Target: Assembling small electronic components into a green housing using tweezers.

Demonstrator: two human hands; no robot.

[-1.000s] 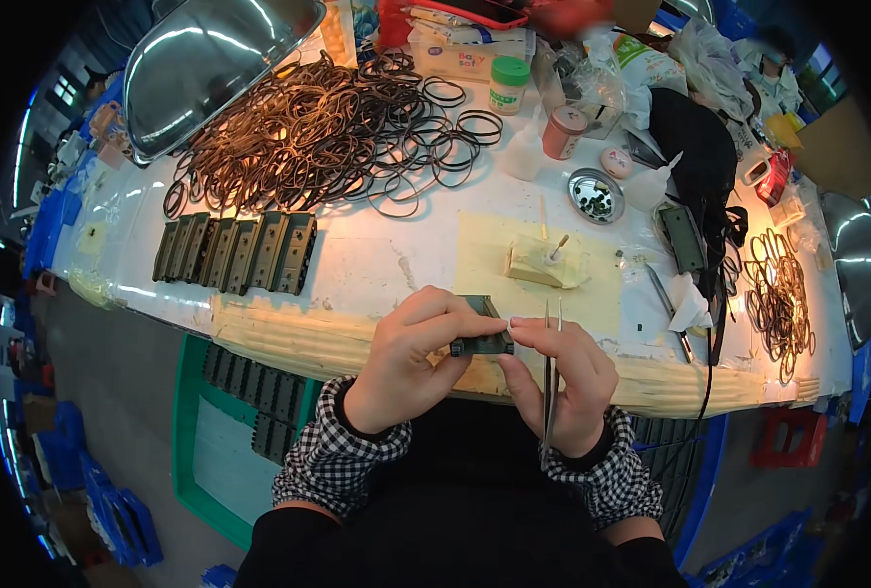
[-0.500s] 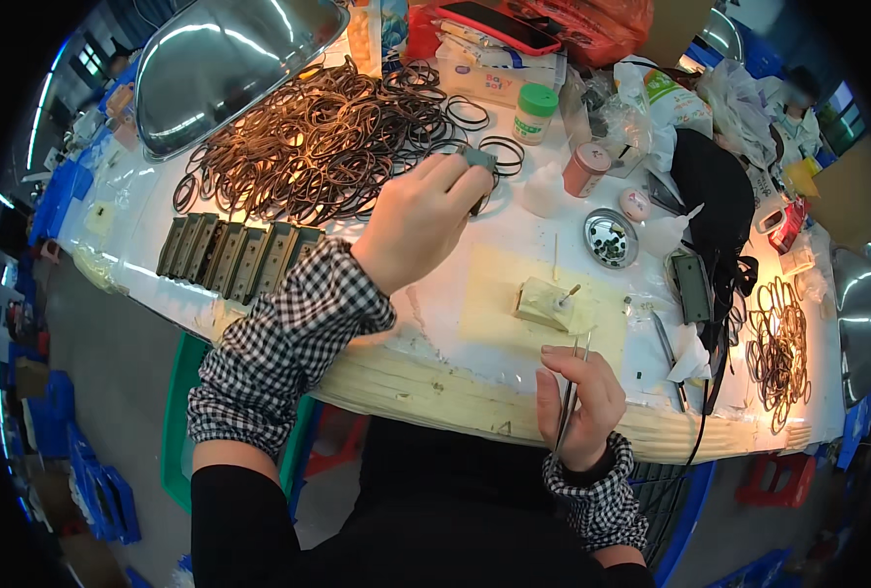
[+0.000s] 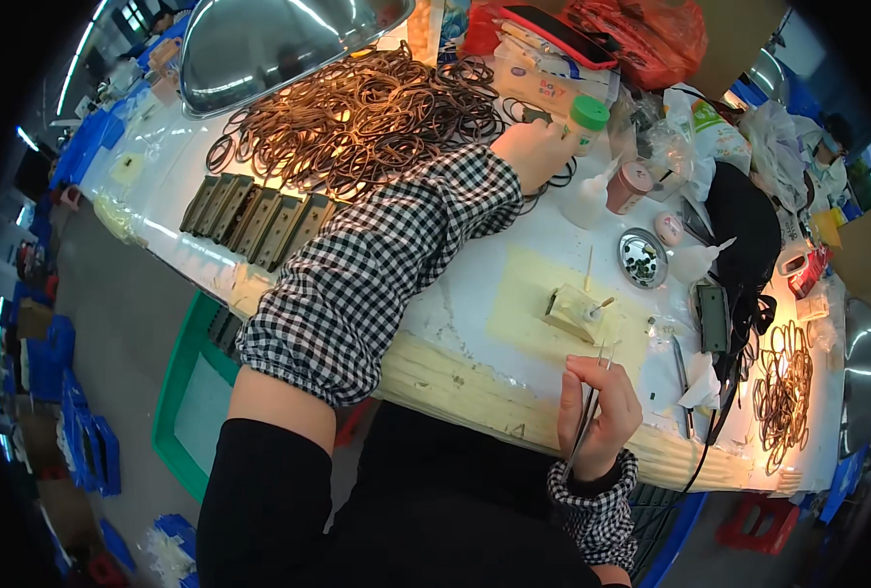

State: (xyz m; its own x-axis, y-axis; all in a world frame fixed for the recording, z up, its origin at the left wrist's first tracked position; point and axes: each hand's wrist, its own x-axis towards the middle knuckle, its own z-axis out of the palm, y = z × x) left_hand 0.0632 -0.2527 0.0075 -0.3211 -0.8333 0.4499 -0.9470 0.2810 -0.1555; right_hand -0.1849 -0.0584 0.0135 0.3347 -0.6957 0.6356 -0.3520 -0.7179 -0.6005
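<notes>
My left hand (image 3: 535,155) reaches to the far side of the table, closed round a small grey-green block (image 3: 534,116); the hand's back hides most of the block and the fingertips. Close by stands a jar with a green lid (image 3: 589,114), and a few black rings lie under and around the hand. At the near edge, my right hand (image 3: 604,416) pinches metal tweezers (image 3: 586,407), tips pointing away from me. Just beyond the tips sits a small cream block (image 3: 571,312) on a yellow sheet (image 3: 519,299), with a thin brown-tipped stick on it.
A heap of brown rings (image 3: 357,122) lies under a metal lamp shade (image 3: 278,49). Several grooved olive-green blocks (image 3: 249,220) stand in a row at left. A round metal dish (image 3: 642,258) holds small dark pieces. A white squeeze bottle (image 3: 585,201), pen-like tool (image 3: 681,377) and cable lie rightward.
My left hand has moved farther out and to the right with the grey-green block, toward the green-lidded jar. The right hand keeps its hold on the tweezers. The whole view has shifted.
</notes>
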